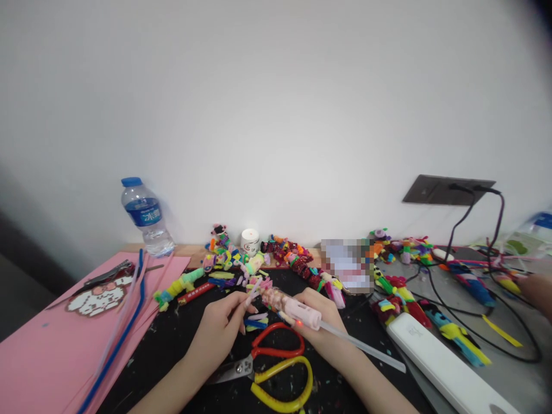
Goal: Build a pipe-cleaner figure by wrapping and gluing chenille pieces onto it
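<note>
My right hand (324,313) is wrapped round a pale pink hot glue gun (302,314), with a long translucent glue stick (366,347) sticking out of its rear; a small red light glows on it. Between the fingertips of my left hand (224,319) is a pale pipe cleaner piece (253,293), close to the glue gun's front end. The nozzle itself is hard to make out. Below my hands lie scissors (282,368) with one red and one yellow handle, blades pointing left. Several short cut pipe cleaner pieces (257,322) rest on the black mat between my hands.
A water bottle (146,217) stands against the wall at left, behind a pink sheet (52,333). Colourful pipe cleaner figures (297,261) line the back. A white case (444,362) and black cables (457,307) lie at right, where another person's hand (535,287) shows.
</note>
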A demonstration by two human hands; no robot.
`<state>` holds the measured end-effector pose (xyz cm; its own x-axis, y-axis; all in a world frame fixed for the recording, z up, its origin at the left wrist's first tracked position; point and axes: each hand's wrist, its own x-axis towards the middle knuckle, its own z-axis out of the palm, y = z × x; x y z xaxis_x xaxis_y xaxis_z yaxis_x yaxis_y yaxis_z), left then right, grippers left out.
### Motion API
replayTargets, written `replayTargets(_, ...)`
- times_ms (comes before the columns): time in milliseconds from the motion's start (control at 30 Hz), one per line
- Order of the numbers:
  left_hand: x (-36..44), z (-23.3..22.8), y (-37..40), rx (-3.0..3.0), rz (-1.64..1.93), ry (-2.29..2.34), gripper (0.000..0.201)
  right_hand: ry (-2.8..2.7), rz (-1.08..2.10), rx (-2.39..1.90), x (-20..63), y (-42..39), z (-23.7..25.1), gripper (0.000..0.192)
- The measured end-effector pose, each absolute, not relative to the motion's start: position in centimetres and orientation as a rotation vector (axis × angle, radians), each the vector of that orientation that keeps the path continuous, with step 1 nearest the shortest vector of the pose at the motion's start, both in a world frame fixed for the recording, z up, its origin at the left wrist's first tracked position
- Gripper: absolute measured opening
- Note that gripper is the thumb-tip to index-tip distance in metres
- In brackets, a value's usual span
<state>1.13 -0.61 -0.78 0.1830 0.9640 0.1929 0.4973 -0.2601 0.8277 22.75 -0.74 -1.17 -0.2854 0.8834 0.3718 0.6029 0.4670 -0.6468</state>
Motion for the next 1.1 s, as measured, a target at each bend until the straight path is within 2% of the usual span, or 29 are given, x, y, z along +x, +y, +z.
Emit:
replayTargets(600,1.14,-0.77,-0.94,1.904,0.995,1.355,0.026,-2.07,0.414,-1.178,22.85,-0.57,-1.82,0.016)
replayTargets(1100,1.16,-0.78,-0.77,1.935,0.97,1.355,0.027,-2.013,0.476,-1.19,22.61,-0.66,-1.82,0.016)
